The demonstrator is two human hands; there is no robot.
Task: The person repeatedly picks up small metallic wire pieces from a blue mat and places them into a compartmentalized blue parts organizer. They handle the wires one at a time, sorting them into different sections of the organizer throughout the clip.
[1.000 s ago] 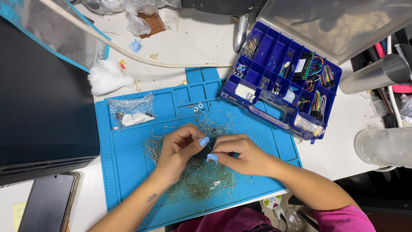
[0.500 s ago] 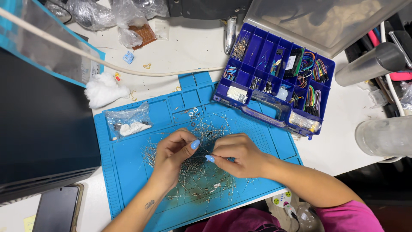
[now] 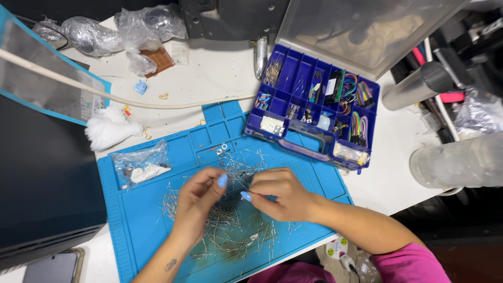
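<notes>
Both hands work over a tangled pile of thin wire leads (image 3: 230, 230) spread across the middle of a blue silicone work mat (image 3: 141, 225) on the white table (image 3: 220, 73). The left hand (image 3: 196, 202) and right hand (image 3: 277, 194) are curled nearly closed, fingertips pinched together just above the pile; what they pinch is too fine to tell. Far right, touching the mat's edge, a purple compartment box (image 3: 314, 112) stands open. A clear plastic bag (image 3: 139, 167) lies at the mat's left. A black case (image 3: 42, 188) borders the left side.
</notes>
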